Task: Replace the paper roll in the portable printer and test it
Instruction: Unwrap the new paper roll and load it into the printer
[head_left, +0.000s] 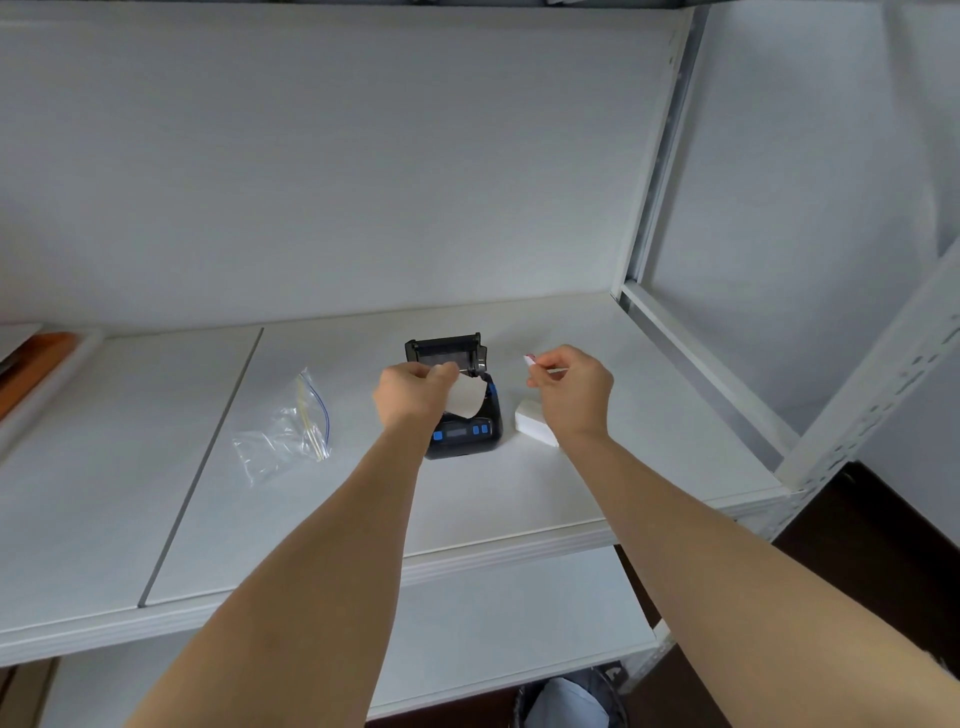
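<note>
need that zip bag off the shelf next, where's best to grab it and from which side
Pinch the zip bag at its blue-lined zip edge, the far right end nearest the printer. That sealed rim looks stiffer than the crumpled clear film. Come from above and the right; the shelf around it is bare there.

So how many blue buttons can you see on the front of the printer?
3 show on the printer: one left of the small display, two side by side right of it. The left hand and paper cover the middle, so others may be hidden.
</note>
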